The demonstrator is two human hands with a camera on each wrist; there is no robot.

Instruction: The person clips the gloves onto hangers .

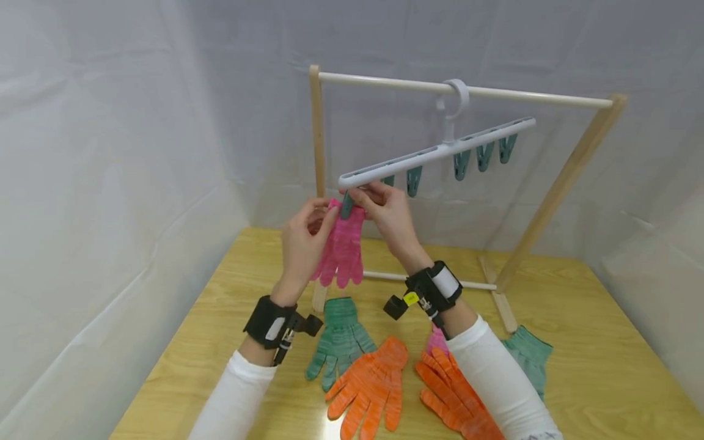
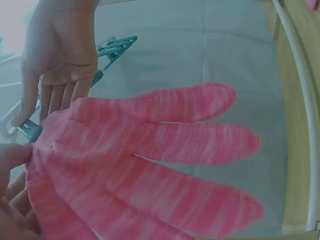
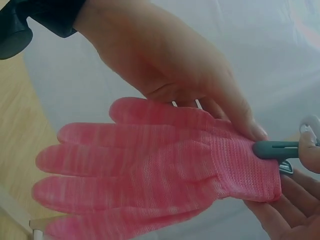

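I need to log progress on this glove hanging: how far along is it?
Done: nothing hangs clipped yet. In hand: both hands, left hand and right hand, hold the pink glove at a teal clip. Left: green glove, orange gloves and others on the table.

white cloth walls [image 1: 110,153] close in on three sides, creased and evenly lit. below the hands lies a pale wood-grain tabletop [image 1: 605,366], with a soft glare spot at its near edge. beyond the hands a wooden rack frame [image 1: 555,195] stands on the tabletop, carrying a white crossbar [image 1: 539,96].
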